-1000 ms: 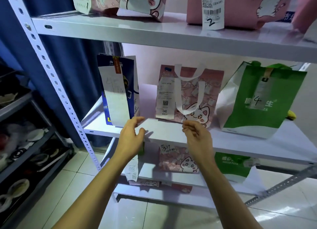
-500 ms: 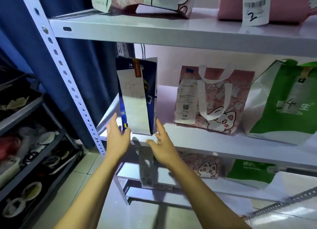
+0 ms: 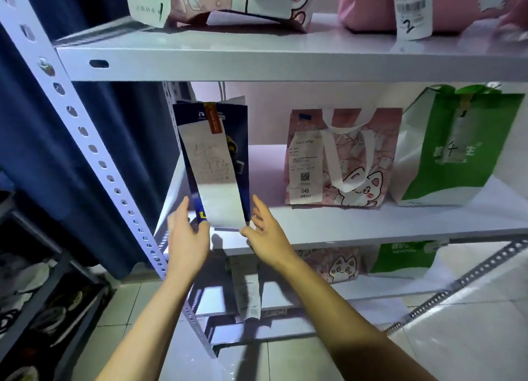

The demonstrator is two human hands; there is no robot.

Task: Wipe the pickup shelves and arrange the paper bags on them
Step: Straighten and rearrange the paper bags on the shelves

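Just then we had shifted from the pink cat bag (image 3: 343,157) to the blue bag (image 3: 213,163) at the left end of the middle shelf (image 3: 371,223), so straightening had moved along. Our left hand (image 3: 187,237) and right hand (image 3: 267,233) flanked its base, fingers straight, gripping nothing.

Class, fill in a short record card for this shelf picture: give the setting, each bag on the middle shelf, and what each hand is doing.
Setting: white metal shelf, middle level
Left bag: blue bag, upright, long receipt hanging down its front
Middle bag: pink cat bag, upright, white handles
Right bag: green bag, marked 4
Left hand: open, at the blue bag's lower left side
Right hand: open, at its lower right side
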